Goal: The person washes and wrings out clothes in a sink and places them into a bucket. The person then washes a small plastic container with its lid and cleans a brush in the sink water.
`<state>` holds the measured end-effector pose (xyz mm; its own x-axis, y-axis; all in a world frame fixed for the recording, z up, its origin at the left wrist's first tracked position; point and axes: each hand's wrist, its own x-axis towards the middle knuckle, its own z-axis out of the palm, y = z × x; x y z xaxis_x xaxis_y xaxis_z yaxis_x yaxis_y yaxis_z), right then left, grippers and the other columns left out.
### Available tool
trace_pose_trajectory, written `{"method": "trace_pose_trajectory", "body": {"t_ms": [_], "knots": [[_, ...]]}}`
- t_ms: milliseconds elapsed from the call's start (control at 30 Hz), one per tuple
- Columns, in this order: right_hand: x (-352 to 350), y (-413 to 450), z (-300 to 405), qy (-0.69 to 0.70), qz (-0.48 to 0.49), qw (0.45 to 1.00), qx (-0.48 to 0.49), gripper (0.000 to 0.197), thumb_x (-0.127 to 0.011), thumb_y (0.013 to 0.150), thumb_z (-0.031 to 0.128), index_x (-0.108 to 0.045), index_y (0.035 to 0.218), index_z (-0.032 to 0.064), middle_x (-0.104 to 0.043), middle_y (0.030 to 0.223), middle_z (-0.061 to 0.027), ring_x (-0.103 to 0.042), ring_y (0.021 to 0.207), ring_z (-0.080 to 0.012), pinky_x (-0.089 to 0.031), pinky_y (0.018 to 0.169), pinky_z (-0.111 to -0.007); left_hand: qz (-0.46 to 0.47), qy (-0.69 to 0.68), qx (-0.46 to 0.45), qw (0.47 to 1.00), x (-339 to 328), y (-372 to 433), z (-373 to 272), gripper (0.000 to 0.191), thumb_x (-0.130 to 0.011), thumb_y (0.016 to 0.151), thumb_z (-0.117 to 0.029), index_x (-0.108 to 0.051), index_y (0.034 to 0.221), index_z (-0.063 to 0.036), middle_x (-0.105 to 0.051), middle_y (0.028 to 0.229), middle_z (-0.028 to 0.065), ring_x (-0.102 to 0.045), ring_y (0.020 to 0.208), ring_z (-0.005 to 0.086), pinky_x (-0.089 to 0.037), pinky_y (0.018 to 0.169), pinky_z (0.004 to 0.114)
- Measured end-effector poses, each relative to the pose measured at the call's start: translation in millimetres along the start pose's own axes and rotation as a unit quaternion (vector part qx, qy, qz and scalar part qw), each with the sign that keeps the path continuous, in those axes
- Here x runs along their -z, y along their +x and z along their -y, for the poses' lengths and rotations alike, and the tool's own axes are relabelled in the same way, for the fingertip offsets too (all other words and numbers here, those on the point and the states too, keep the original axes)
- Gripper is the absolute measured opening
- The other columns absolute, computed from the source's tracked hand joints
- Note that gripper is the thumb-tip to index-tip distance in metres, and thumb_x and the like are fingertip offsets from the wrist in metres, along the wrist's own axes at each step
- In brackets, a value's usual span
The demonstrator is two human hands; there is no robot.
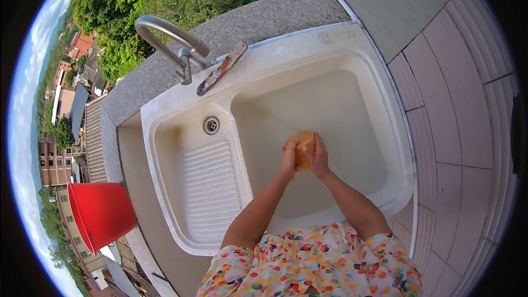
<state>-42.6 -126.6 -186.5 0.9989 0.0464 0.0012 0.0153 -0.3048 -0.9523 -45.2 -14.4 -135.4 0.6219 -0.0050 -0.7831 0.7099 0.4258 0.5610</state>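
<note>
Both hands grip a small orange translucent container (304, 164), cup-like in shape, over the large right basin (313, 95) of a cream-coloured double laundry sink. My left hand (289, 159) holds its left side with the thumb towards the top. Around its right side wraps my right hand (318, 156), the thumb lying across the front. A round, flat-looking end of the container faces up; its far side is hidden by my fingers. Cloudy water appears to stand in the basin below.
The left basin has a ribbed washboard (212, 189) and a drain (211, 125). A curved metal faucet (169, 41) rises behind, beside a worn scrubbing brush (222, 69) on the rim. A red bucket (105, 212) sits on the granite ledge (264, 18). Tiled wall (447, 132) borders the right.
</note>
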Motion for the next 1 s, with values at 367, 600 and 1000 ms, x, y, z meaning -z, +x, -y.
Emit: {"method": "trace_pose_trajectory", "body": {"t_ms": [367, 600, 1000], "knots": [[14.5, 31.8, 1.9, 0.452, 0.183, 0.725, -0.486, 0.052, -0.036, 0.088, 0.047, -0.047, 0.115, 0.0034, -0.054, 0.108, -0.0103, -0.054, 0.099, -0.0224, -0.043, 0.085, -0.035, 0.039, -0.074, 0.101, 0.991, 7.8, -7.1, -2.4, 0.052, -0.048, 0.078, -0.038, -0.039, 0.122, -0.0133, -0.046, 0.118, 0.0122, -0.048, 0.104, 0.0317, -0.038, 0.082, 0.053], [-29.4, -14.4, 2.0, 0.312, -0.138, 0.866, -0.365, 0.055, -0.034, 0.086, 0.050, -0.050, 0.107, 0.0019, -0.055, 0.102, -0.0095, -0.052, 0.095, -0.0220, -0.040, 0.085, -0.032, -0.110, -0.187, -0.027, 0.976, 10.2, 27.8, 20.4, 0.034, -0.055, 0.076, -0.020, -0.054, 0.101, 0.0028, -0.056, 0.095, 0.0143, -0.054, 0.089, 0.0251, -0.043, 0.079, 0.033], [16.8, 0.5, 44.3, 0.497, 0.081, 0.720, -0.477, 0.058, -0.057, 0.076, 0.048, -0.042, 0.120, 0.0137, -0.051, 0.112, -0.0084, -0.051, 0.099, -0.0279, -0.046, 0.069, -0.047, -0.151, 0.314, -0.444, 0.825, 12.4, 16.6, 44.7, 0.046, -0.053, 0.080, -0.031, -0.051, 0.112, 0.0014, -0.052, 0.111, 0.0184, -0.053, 0.096, 0.0296, -0.038, 0.088, 0.035]]}}
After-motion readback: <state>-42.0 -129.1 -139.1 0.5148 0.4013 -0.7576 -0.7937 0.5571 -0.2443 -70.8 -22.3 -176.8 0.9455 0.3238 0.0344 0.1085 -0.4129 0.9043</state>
